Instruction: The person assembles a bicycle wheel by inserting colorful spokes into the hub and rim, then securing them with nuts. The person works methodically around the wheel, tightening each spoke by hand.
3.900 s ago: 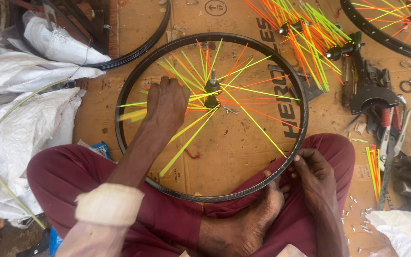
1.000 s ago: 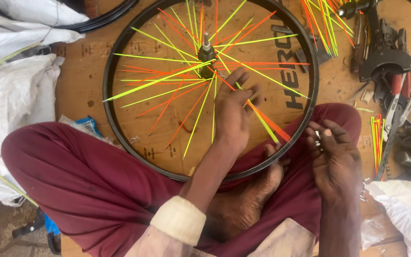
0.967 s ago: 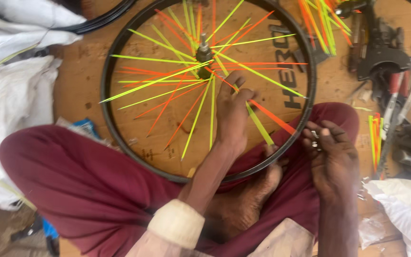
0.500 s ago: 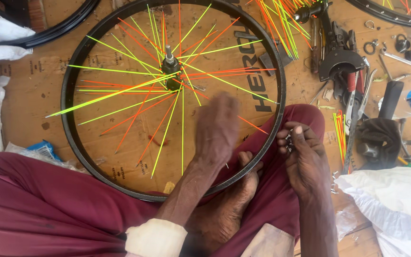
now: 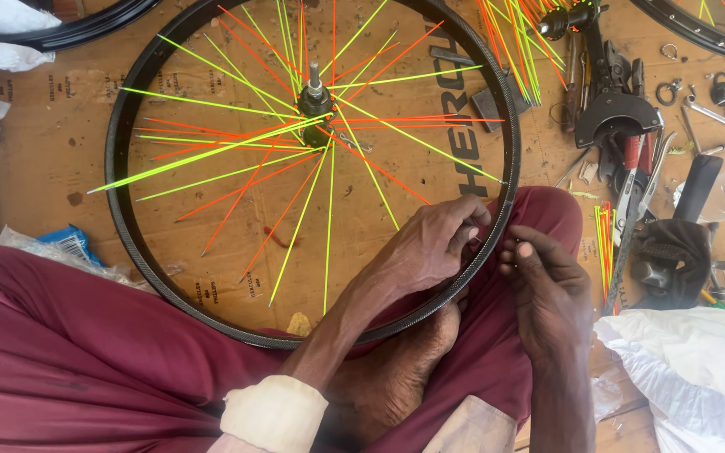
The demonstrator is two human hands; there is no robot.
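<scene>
Head view shows your left hand [image 5: 430,247] reaching inside the black wheel rim [image 5: 123,226], fingers pinched at its inner wall on the right side; what they grip is too small to tell. Your right hand [image 5: 547,289] sits just outside the same stretch of rim, fingers curled, fingertips near the rim wall. The rim lies flat on the cardboard sheet [image 5: 52,134] and rests across your lap, its green and orange spokes [image 5: 211,151] fanning from the hub [image 5: 315,101]. Tools [image 5: 623,126] lie along the sheet's right edge
</scene>
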